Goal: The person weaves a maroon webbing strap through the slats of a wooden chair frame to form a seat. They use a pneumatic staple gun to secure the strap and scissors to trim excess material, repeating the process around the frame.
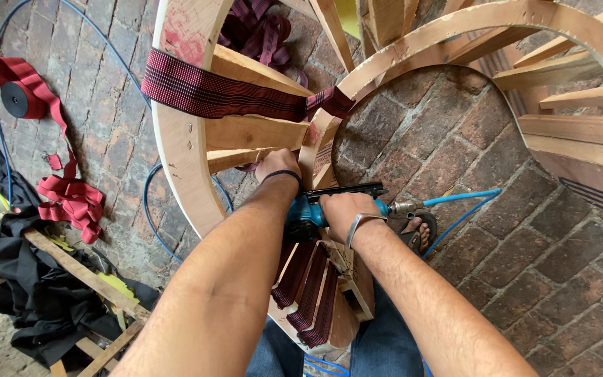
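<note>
Nearest the camera, several dark red webbing strips (pixel 308 290) are seen stretched side by side over the near edge of a curved wooden furniture frame (pixel 186 150), which is braced between the person's knees so that it cannot shift.

Just beyond them, a blue pneumatic stapler (pixel 308 209) is held in the right hand (pixel 349 213), whose grip is wrapped fully around the tool's body, the black nose pointed left against the wooden rail; the firm hold seems meant to keep the tool square to the wood. A blue air hose (pixel 465 197) runs away to the right from the tool's rear, past a sandalled foot (pixel 417 230) on the brick floor (pixel 525 265).

The left hand (pixel 278 166) is pressed against the frame just beyond the stapler, apparently steadying the rail; whether anything is pinched in its grip cannot be told, since the fingers are hidden behind the wood.

Farther off, one webbing band (pixel 225 94) is drawn taut across the frame's opening, held under tension between two rails.

At far left, a roll of red webbing (pixel 19 94) lies on the bricks with a loose tail trailing nearer, left within reach.
</note>
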